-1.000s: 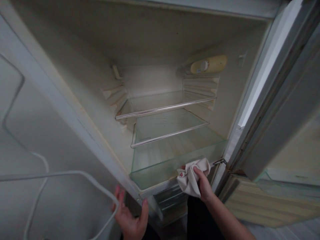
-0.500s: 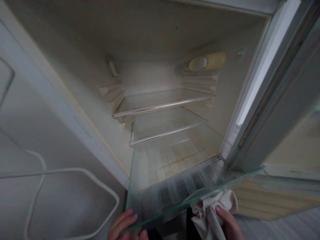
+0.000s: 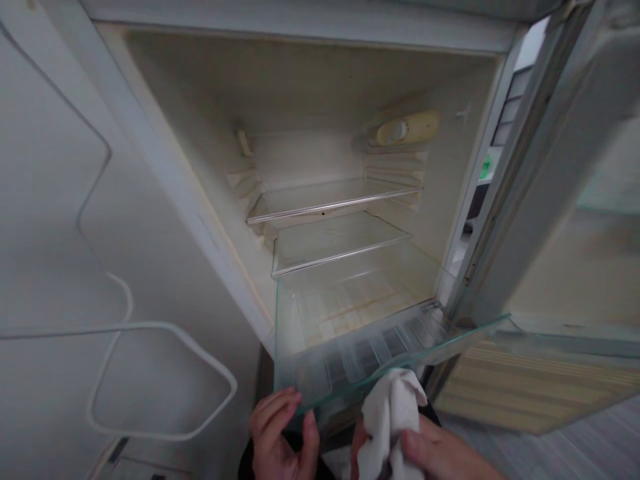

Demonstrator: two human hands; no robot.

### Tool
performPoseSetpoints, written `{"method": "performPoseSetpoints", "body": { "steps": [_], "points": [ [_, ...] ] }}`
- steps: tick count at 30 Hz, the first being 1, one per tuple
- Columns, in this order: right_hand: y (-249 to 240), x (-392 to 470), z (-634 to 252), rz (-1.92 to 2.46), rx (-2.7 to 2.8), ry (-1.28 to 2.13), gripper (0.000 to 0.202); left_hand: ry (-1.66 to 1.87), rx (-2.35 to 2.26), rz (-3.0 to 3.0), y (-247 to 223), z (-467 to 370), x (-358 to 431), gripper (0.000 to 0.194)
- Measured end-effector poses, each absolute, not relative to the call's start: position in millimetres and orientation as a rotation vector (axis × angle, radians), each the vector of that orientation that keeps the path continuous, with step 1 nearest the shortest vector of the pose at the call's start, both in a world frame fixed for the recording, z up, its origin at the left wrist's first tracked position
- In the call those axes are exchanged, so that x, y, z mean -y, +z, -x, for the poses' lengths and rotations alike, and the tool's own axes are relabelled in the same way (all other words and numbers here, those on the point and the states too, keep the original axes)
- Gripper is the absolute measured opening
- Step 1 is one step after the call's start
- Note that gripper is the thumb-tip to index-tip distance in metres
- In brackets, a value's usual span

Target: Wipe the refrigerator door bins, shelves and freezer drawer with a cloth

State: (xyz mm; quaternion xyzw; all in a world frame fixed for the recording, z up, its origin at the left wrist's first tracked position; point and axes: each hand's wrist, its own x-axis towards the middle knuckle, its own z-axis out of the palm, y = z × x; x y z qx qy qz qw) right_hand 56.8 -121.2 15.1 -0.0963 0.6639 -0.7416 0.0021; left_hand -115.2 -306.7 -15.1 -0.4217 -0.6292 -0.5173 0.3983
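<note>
A clear glass shelf [image 3: 305, 370] with greenish edges sticks out toward me from the bottom of an open fridge compartment [image 3: 310, 150]. At the shelf's front left corner is my left hand [image 3: 280, 437], fingers curled at the edge and thumb on the near side. My right hand [image 3: 435, 447] is closed around a crumpled white cloth [image 3: 393, 413], just below the front edge of the glass. Part of the right hand is hidden behind the cloth.
Two more glass shelves [image 3: 335, 200] sit higher inside. A yellowish light housing [image 3: 407, 129] is on the inner right wall. The fridge door [image 3: 530, 200] stands open at the right. A white cable [image 3: 165, 325] loops along the left side.
My view has shifted back a little, showing the compartment's top frame. My right hand and the cloth have moved left and slightly off the glass edge. The left hand remains at the corner.
</note>
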Motion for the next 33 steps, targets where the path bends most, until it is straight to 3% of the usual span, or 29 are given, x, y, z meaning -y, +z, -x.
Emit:
{"method": "performPoseSetpoints", "body": {
  "steps": [6,11,14,17,19,22,27,33],
  "points": [
    [95,107,-29,0.533,-2.712,-2.198,0.044,-1.046,1.636,1.187,11,111,308,0.024],
    [109,107,4,0.386,-3.043,-1.848,0.027,-0.993,1.747,1.327,41,109,315,0.020],
    [104,111,6,0.424,-2.931,-1.620,0.033,-0.947,1.967,1.485,68,105,312,0.016],
    [95,109,0,0.107,-2.798,-1.540,0.049,-0.809,2.224,1.618,94,102,298,0.027],
    [90,107,-3,-0.095,-2.768,-1.595,0.055,-0.764,2.321,1.666,104,103,286,0.036],
    [88,105,-4,-0.059,-2.779,-1.742,0.051,-0.780,2.411,1.717,106,108,272,0.042],
    [90,107,-3,0.081,-2.728,-2.016,0.044,-0.944,2.449,1.715,102,113,269,0.029],
    [79,107,-1,-0.190,-2.656,-2.281,0.045,-1.351,2.501,1.737,103,116,274,0.021]
  ]
}}
